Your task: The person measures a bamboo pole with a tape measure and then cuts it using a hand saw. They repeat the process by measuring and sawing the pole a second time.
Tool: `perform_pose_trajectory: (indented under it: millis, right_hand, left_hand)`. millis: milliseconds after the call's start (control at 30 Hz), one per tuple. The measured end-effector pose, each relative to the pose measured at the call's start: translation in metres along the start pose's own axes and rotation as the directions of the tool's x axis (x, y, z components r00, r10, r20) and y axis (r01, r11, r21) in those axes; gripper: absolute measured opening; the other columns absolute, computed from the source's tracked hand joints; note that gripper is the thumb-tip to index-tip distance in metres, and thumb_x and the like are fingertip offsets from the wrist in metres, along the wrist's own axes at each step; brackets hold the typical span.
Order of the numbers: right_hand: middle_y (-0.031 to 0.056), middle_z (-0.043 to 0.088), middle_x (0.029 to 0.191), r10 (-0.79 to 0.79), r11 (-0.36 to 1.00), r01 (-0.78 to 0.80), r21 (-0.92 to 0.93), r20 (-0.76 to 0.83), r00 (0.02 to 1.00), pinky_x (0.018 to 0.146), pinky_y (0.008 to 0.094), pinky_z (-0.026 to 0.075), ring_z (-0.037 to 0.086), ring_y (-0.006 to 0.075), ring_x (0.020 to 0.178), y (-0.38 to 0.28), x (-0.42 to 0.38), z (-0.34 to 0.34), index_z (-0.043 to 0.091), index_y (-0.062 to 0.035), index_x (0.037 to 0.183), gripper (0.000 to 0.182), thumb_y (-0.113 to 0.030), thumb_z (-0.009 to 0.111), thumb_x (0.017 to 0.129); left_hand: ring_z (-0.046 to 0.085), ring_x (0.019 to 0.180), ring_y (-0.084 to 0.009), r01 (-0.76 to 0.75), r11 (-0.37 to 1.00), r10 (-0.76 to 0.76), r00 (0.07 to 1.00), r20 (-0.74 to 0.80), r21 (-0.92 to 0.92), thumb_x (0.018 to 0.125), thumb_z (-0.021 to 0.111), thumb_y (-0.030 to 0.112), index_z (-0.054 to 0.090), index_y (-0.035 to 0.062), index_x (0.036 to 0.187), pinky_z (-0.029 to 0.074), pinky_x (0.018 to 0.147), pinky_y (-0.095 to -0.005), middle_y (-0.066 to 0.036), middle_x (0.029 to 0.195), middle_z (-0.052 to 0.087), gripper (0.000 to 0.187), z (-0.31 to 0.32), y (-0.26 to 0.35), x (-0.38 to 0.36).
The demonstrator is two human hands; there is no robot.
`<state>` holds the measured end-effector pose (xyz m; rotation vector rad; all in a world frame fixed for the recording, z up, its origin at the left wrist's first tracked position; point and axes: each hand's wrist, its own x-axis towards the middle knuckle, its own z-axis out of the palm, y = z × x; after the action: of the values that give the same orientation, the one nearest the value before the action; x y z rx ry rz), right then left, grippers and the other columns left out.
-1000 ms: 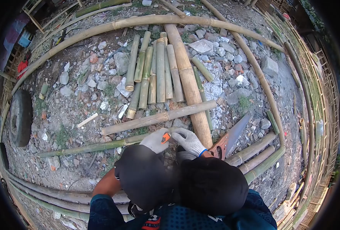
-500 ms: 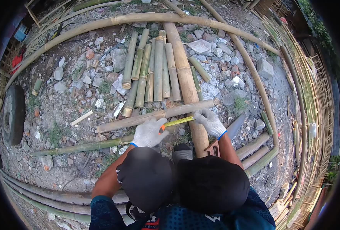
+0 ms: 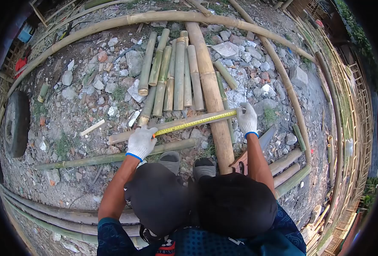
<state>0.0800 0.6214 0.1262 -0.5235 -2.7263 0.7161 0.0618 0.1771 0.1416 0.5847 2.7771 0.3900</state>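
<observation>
A yellow tape measure (image 3: 193,123) is stretched along a short bamboo pole (image 3: 120,137), covering much of its length. My left hand (image 3: 141,143), in a white glove with a blue cuff, closes around the tape's case; only a bit of orange shows. At the other end my right hand (image 3: 248,119), gloved the same way, pinches the tape's tip at the pole's right end. The pole lies across a thicker bamboo pole (image 3: 209,85) running away from me. A handsaw (image 3: 266,137) lies beneath my right forearm, its wooden handle near my knee.
Several cut bamboo pieces (image 3: 178,77) lie side by side beyond the pole. A greenish bamboo pole (image 3: 91,160) rests in front of my left foot. An old tyre (image 3: 16,123) stands at left. Long bamboo poles (image 3: 155,17) frame the rubble-strewn ground, with stone chunks (image 3: 298,77) at right.
My hands have moved apart, the left to the left and the right to the right and up. More tape is drawn out, now lying along the pole.
</observation>
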Motion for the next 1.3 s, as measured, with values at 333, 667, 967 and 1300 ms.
perform_pose_trajectory:
  millis: [333,667,967,1300]
  right_hand:
    - [0.0064,0.067,0.123,-0.565,0.714,0.655,-0.246,0.35,0.747,0.112,0.055,0.038,0.061,0.0285,0.12,-0.078,-0.028,0.04,0.064,-0.0152,0.131,0.058,-0.028,0.084,0.079]
    - [0.0041,0.068,0.117,-0.601,0.712,0.674,-0.197,0.325,0.73,0.114,0.053,0.036,0.061,0.0279,0.118,-0.062,0.014,0.016,0.066,-0.0183,0.123,0.051,-0.024,0.085,0.076]
    - [0.0038,0.064,0.136,-0.482,0.718,0.619,-0.319,0.414,0.773,0.12,0.0664,0.028,0.053,0.0297,0.136,-0.036,0.034,0.012,0.063,-0.0208,0.135,0.061,-0.028,0.084,0.078]
    - [0.0231,0.05,0.15,-0.184,0.952,0.16,-0.261,-0.073,0.98,0.118,0.0572,0.035,0.046,0.0437,0.14,-0.028,-0.097,-0.003,0.05,-0.0065,0.15,0.079,-0.025,0.082,0.08]
  left_hand:
    - [0.067,0.101,-0.0385,0.013,1.0,-0.012,1.0,-0.015,0.008,0.089,0.074,0.024,0.068,0.0174,0.126,0.056,0.084,-0.0497,-0.015,0.105,0.069,0.038,-0.003,-0.019,0.005]
    - [0.069,0.097,-0.0394,0.009,0.994,-0.015,0.999,-0.05,-0.106,0.091,0.071,0.026,0.068,0.0172,0.125,0.057,0.083,-0.0511,-0.016,0.105,0.07,0.035,0.002,-0.015,0.015]
    - [0.07,0.102,-0.0392,0.041,0.995,-0.043,0.999,-0.011,-0.095,0.091,0.072,0.027,0.067,0.0143,0.128,0.057,0.084,-0.0511,-0.017,0.111,0.07,0.039,0.007,0.019,0.032]
    - [0.069,0.104,-0.0386,0.053,0.994,-0.051,0.998,0.02,-0.098,0.092,0.071,0.029,0.066,0.0172,0.131,0.057,0.087,-0.0499,-0.016,0.112,0.068,0.041,0.01,0.016,0.031]
